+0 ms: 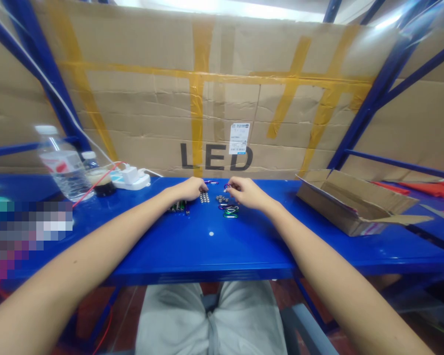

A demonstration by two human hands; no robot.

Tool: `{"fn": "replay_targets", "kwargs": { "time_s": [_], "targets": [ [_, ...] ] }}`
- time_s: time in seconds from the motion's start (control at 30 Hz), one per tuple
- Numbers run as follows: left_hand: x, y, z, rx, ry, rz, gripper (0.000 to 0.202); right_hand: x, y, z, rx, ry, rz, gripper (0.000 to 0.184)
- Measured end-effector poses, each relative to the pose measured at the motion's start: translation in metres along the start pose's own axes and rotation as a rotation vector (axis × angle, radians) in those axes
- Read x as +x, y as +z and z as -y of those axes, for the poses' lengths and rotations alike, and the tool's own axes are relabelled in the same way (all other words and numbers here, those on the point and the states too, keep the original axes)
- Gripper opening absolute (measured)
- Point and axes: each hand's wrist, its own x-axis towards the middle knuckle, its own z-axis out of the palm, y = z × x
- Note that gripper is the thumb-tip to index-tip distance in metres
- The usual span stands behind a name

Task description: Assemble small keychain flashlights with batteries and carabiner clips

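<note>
Both my arms reach out over a blue table (214, 246). My left hand (190, 189) is curled closed at the far middle of the table, holding a small purple piece (211, 183). My right hand (246, 191) is closed in a pinch on another small purple piece (227, 187). Between the hands lie a cluster of small silver cylinders (204, 197) and other small metal parts (221, 199). Coloured carabiner clips (229, 211) lie just under my right hand. Several dark slim cylinders (179, 207) lie under my left wrist.
An open cardboard box (355, 202) sits at the right. Two plastic bottles (64, 165) and a white power strip (131, 178) with a red cable stand at the left. A taped cardboard wall marked LED (216, 158) backs the table.
</note>
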Motion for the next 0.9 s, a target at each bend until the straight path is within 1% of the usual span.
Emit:
{"fn": "replay_targets", "kwargs": {
  "time_s": [0.17, 0.27, 0.33, 0.4, 0.47, 0.53, 0.6, 0.67, 0.77, 0.83, 0.9],
  "targets": [
    [0.0, 0.002, -0.001, -0.026, 0.002, -0.018, 0.057, 0.0, 0.0, 0.0, -0.001, -0.001, 0.009, 0.012],
    [0.0, -0.001, 0.0, 0.004, -0.012, -0.035, 0.057, 0.0, 0.0, -0.001, 0.026, 0.016, 0.021, 0.01],
    [-0.002, -0.005, -0.003, 0.025, -0.015, -0.092, 0.054, 0.0, 0.001, -0.001, 0.083, 0.052, 0.036, 0.01],
    [-0.007, -0.009, -0.011, 0.01, 0.031, -0.199, 0.046, 0.001, 0.002, 0.0, 0.191, 0.11, 0.052, 0.008],
    [-0.013, -0.01, -0.025, -0.066, 0.108, -0.316, 0.032, 0.001, 0.003, 0.003, 0.326, 0.155, 0.066, 0.009],
    [-0.017, -0.007, -0.04, -0.216, 0.141, -0.349, 0.023, 0.001, 0.004, 0.005, 0.45, 0.171, 0.082, 0.011],
    [-0.02, 0.0, -0.054, -0.384, 0.149, -0.361, 0.025, 0.002, 0.004, 0.007, 0.541, 0.168, 0.105, 0.015],
    [-0.018, 0.007, -0.063, -0.507, 0.128, -0.383, 0.024, 0.002, 0.005, 0.007, 0.601, 0.165, 0.13, 0.019],
    [-0.014, 0.014, -0.067, -0.638, 0.095, -0.428, 0.019, 0.003, 0.005, 0.005, 0.648, 0.164, 0.142, 0.022],
    [-0.013, 0.014, -0.065, -0.692, 0.087, -0.456, 0.017, 0.003, 0.005, 0.003, 0.67, 0.163, 0.123, 0.024],
    [-0.013, 0.011, -0.064, -0.713, 0.071, -0.475, 0.016, 0.004, 0.005, 0.001, 0.688, 0.147, 0.081, 0.031]
  ]
}}
